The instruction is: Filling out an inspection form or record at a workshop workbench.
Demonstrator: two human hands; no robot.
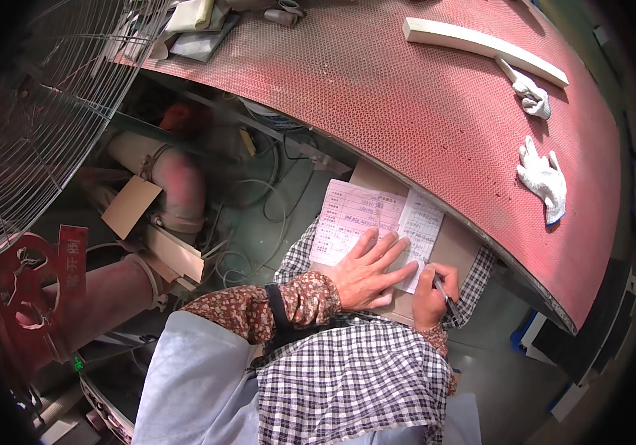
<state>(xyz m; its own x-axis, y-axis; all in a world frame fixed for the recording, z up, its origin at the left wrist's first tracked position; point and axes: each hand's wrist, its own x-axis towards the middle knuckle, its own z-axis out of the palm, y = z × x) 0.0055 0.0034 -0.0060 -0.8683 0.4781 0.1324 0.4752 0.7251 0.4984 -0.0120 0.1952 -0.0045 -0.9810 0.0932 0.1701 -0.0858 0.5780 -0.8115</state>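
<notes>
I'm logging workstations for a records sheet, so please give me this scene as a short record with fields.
Left hand: left hand spread over the papers
Right hand: right hand gripping a pen
Papers: pinkish form beside a whiter sheet
Support: brown board under the papers
Table: red textured table beyond the board
Gloves: white glove beside a pale bar; second glove nearer the person
Left side: wire fan guard, red pipe
Writing: too small to read reliably
</notes>
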